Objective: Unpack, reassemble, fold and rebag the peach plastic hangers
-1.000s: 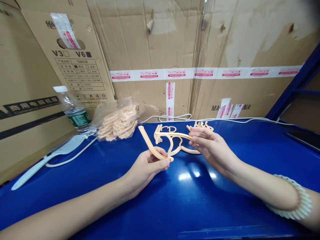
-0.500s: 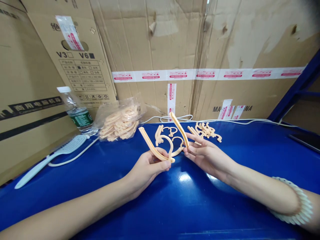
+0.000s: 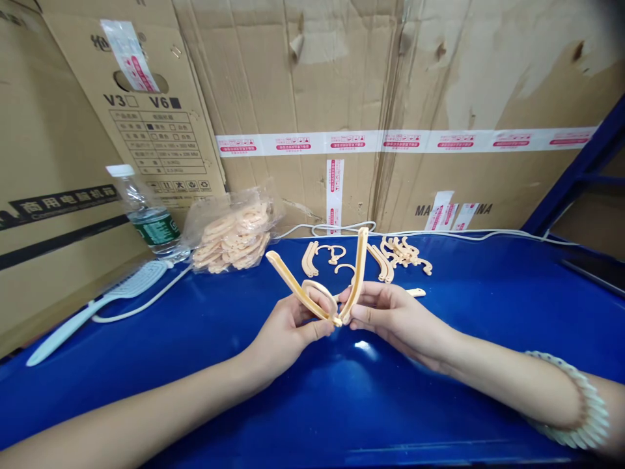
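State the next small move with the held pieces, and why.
With the right grip, I'd likely ease the curved strip onto the lower end of the hooked piece in the left grip: their lower ends sit side by side, pinched nearby; contact is unclear.

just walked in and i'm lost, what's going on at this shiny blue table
A person's left hand holds a curved, peach, plastic-looking strip with a peach hook-like piece; the right hand holds a second curved peach strip. The strips' lower ends are close together; whether they are joined is unclear. Loose peach hooks lie behind.
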A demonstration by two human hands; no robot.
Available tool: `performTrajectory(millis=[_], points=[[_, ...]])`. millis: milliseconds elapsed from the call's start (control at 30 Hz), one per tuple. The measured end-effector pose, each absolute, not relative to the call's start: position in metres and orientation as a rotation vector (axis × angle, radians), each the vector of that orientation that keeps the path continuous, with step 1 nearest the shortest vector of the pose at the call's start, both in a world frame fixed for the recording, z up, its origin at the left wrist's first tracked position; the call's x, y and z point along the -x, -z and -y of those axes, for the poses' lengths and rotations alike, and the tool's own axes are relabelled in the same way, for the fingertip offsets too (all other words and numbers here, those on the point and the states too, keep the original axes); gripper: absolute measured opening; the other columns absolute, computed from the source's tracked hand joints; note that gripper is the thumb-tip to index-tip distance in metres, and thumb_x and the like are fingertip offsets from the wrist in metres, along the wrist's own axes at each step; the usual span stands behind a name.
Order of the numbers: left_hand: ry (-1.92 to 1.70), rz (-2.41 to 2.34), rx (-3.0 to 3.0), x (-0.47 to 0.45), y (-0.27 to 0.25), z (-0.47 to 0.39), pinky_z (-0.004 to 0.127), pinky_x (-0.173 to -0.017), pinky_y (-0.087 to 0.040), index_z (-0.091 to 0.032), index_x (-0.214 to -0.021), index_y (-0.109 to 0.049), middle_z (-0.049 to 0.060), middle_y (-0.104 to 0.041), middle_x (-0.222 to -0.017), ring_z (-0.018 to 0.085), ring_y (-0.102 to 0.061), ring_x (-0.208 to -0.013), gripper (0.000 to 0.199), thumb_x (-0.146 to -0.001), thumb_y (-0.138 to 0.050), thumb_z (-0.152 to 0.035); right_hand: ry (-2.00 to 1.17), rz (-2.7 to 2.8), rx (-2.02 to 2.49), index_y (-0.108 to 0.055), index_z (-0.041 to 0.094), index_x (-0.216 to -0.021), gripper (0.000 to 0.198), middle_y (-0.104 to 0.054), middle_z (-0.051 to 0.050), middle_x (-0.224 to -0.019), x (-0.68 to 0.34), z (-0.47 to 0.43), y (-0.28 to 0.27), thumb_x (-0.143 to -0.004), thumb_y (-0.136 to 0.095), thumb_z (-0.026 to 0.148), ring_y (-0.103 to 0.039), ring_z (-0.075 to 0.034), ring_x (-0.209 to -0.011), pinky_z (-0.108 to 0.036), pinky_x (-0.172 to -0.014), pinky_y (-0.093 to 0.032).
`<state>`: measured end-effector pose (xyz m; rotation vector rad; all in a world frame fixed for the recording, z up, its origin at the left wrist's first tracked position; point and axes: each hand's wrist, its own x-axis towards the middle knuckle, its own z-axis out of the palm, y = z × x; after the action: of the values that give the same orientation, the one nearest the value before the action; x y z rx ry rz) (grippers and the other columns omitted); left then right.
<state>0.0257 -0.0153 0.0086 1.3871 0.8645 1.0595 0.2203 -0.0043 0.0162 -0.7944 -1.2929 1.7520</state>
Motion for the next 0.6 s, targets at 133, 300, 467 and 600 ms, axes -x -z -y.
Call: performTrajectory(millis=[133,300,467,600], points=[[-1.07,-0.875,-1.45,-0.0271,-0.0141,0.019,0.03,-0.074,-0.047,-0.017,-0.072,-0.067,0.001,-0.067,-0.075,0.018,-0.062,-0.073,0.013,-0.069,-0.078,-0.02,-1.676,1.424,0.768,-0.073,0.018,-0.093,0.024,-0.075,-0.004,-0.089,-0.2195,0.0058,-0.0178,-0.072,-0.079,0.027,-0.067,-0.014,-0.08,-0.029,-0.079,-0.053],[-1.099,-0.912,-1.38,-0.0275,-0.0161,0.0226,0.031,-0.071,-0.049,-0.018,-0.068,-0.07,0.002,-0.069,-0.07,0.019,-0.064,-0.069,0.012,-0.063,-0.08,-0.017,-1.567,1.539,0.733,-0.074,0.018,-0.084,0.015,-0.075,-0.002,-0.082,-0.2181,0.007,-0.0185,-0.073,-0.079,0.027,-0.068,-0.014,-0.074,-0.029,-0.079,-0.054],[-1.151,-0.913,-1.382,-0.0292,-0.0168,0.024,0.031,-0.068,-0.051,-0.018,-0.064,-0.071,0.002,-0.068,-0.07,0.02,-0.065,-0.068,0.01,-0.061,-0.079,-0.013,-1.481,1.594,0.755,-0.075,0.019,-0.083,0.012,-0.076,-0.002,-0.08,-0.2188,0.009,-0.017,-0.073,-0.078,0.026,-0.071,-0.016,-0.076,-0.03,-0.078,-0.057],[-1.162,-0.961,-1.35,-0.029,-0.016,0.0241,0.031,-0.065,-0.051,-0.018,-0.061,-0.07,0.002,-0.068,-0.068,0.02,-0.065,-0.065,0.012,-0.056,-0.079,-0.011,-1.431,1.645,0.772,-0.076,0.019,-0.086,0.016,-0.077,-0.004,-0.082,-0.2186,0.0097,-0.0155,-0.073,-0.078,0.029,-0.073,-0.02,-0.079,-0.035,-0.082,-0.058]])
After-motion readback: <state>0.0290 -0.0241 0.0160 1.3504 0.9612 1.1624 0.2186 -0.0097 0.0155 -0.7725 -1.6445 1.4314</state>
